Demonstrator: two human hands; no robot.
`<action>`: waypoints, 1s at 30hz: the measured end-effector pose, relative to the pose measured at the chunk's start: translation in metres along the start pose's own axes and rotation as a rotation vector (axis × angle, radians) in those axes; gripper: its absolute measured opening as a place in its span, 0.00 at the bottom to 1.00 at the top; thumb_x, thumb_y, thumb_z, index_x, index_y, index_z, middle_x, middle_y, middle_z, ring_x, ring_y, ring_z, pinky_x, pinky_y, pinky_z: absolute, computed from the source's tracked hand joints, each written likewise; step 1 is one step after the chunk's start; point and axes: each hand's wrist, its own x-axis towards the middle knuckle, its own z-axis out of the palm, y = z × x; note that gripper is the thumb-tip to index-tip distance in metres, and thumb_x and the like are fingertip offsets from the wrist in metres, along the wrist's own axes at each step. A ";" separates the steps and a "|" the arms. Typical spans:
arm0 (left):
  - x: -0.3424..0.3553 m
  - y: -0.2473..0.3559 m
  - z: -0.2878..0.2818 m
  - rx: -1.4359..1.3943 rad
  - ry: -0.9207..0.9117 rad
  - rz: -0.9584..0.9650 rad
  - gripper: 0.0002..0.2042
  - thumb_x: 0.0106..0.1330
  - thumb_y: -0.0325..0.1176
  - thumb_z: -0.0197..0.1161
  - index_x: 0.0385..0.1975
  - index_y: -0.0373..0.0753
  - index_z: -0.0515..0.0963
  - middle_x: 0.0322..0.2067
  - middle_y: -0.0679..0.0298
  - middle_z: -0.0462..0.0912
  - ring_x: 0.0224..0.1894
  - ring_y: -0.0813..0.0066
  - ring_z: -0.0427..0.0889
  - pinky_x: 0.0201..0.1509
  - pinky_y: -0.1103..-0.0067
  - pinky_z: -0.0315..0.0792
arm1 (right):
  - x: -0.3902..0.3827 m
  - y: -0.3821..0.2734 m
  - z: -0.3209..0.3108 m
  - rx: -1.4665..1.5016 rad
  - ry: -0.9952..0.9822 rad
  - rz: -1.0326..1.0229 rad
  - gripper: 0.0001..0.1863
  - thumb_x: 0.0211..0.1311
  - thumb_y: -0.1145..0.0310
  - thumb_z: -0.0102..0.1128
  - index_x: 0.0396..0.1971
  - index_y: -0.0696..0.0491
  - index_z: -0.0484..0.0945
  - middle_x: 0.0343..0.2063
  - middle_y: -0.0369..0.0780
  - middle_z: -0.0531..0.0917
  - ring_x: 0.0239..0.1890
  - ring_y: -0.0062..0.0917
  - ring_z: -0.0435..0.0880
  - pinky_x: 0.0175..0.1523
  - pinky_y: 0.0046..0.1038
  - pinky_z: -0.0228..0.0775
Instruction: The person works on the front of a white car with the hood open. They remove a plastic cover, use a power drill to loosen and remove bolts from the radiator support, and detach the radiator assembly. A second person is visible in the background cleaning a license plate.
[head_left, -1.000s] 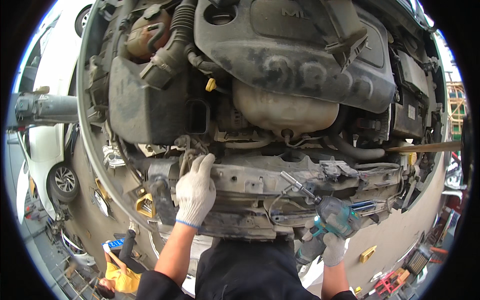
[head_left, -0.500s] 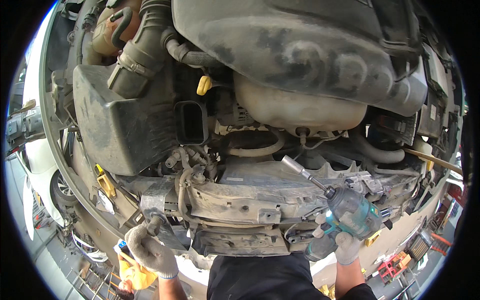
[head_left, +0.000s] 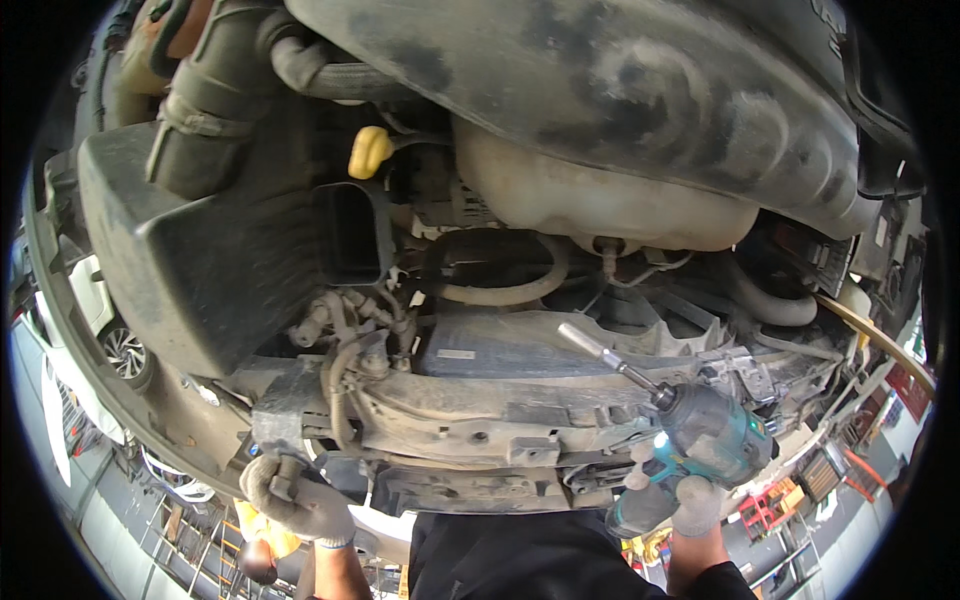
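One drill (head_left: 712, 432) fills my right hand (head_left: 695, 506), fingers closed, its tip (head_left: 582, 341) liable to knock the nearby front beam (head_left: 470, 405) if my wrist dips; my left hand (head_left: 308, 507) curls at a stub (head_left: 287, 475), grip unclear.

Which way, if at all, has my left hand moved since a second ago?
Yes: left and toward you. The left hand was up at the tan hose; now it's below and left of it.
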 end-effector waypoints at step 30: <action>0.001 0.018 -0.026 -0.144 0.087 -0.092 0.17 0.66 0.13 0.49 0.52 0.33 0.74 0.44 0.57 0.78 0.43 0.69 0.79 0.50 0.75 0.74 | 0.009 0.008 0.027 -0.113 0.049 -0.237 0.29 0.68 0.62 0.59 0.64 0.59 0.68 0.37 0.45 0.84 0.28 0.26 0.83 0.35 0.30 0.80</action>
